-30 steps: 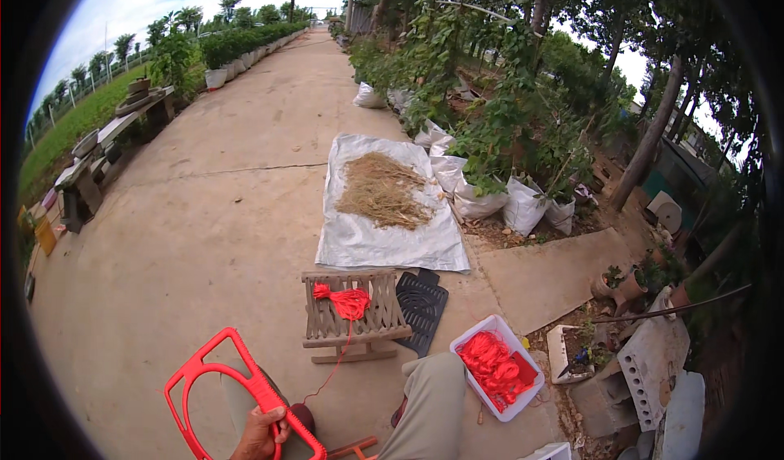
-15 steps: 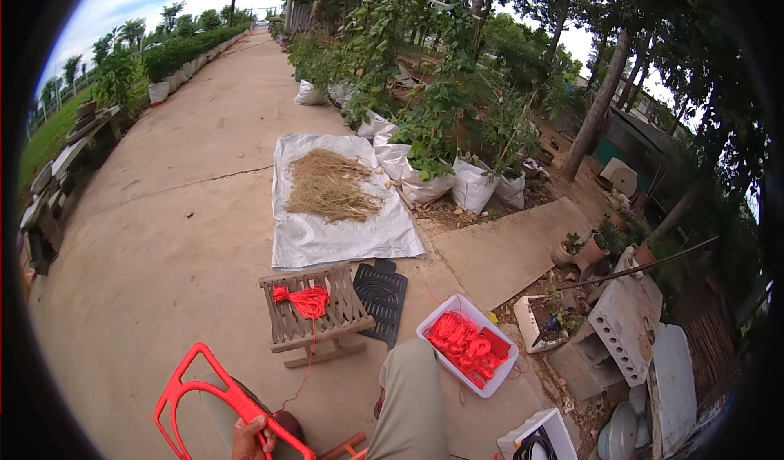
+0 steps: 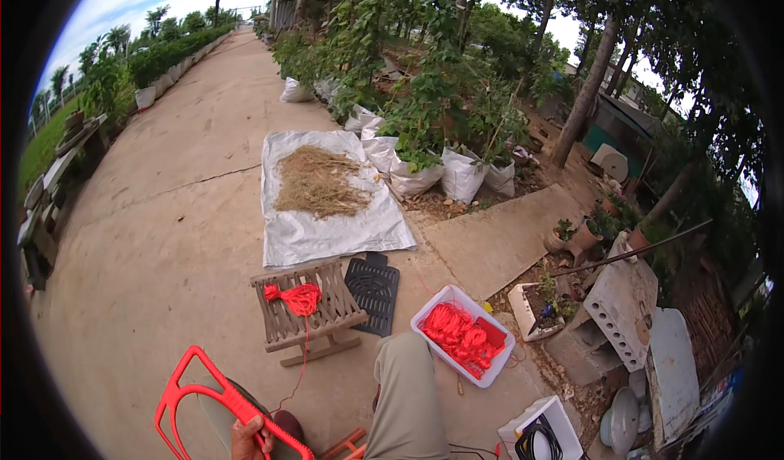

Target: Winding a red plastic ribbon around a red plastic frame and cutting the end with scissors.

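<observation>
At the lower left my left hand [image 3: 247,439] is closed round a bright red frame [image 3: 214,393]. The frame has a looped open end at the upper left and a straight bar with a ridged, cord-wrapped look running down to the right. A skein of red cord [image 3: 300,298] lies on a slatted wooden folding stool [image 3: 327,329] ahead of me. From it a single strand hangs down toward the frame; where it ends is hidden. My right hand is not in view.
Right of my knee [image 3: 406,395] stands a white tub [image 3: 500,368] of red cord. A white box [image 3: 565,422] holds black cable. Beyond the stool are a black slotted mat [image 3: 373,295] and a white sheet [image 3: 327,252] bearing dry stalks [image 3: 320,181]. Concrete blocks [image 3: 625,321] lie right.
The surroundings have shifted slightly left and up in the view. My left hand keeps its hold on the red frame, which stays almost in the same place.
</observation>
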The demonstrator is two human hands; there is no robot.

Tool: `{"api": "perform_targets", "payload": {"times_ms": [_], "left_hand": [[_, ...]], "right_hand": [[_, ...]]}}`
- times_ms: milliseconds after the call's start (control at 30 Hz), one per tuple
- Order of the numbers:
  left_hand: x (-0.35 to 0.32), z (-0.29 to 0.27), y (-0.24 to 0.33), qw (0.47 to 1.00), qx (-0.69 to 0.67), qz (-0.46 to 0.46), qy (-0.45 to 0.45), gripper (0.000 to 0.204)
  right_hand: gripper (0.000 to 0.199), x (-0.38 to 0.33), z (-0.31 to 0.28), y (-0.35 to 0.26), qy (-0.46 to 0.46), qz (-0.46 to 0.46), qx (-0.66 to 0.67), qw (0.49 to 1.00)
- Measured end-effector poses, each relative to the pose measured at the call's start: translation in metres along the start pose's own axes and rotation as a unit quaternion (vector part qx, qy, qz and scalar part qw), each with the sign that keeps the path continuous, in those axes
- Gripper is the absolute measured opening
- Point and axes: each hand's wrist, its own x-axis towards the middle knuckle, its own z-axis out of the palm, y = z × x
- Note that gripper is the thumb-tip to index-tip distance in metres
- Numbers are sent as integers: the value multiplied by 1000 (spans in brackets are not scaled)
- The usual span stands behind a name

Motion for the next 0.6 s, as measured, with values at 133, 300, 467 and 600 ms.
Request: {"api": "perform_targets", "payload": {"times_ms": [133, 300, 467, 600], "left_hand": [[3, -8, -4, 1000, 10, 17, -19, 17], [24, -27, -17, 998, 8, 23, -55, 18], [27, -39, -25, 998, 8, 37, -53, 18], [30, -42, -24, 997, 7, 40, -61, 18]], "right_hand": [[16, -40, 23, 43, -12, 20, -18, 1000], [16, -153, 37, 80, 0, -12, -59, 998], [10, -126, -32, 66, 141, -70, -21, 987], [14, -31, -70, 24, 224, -81, 69, 969]]}}
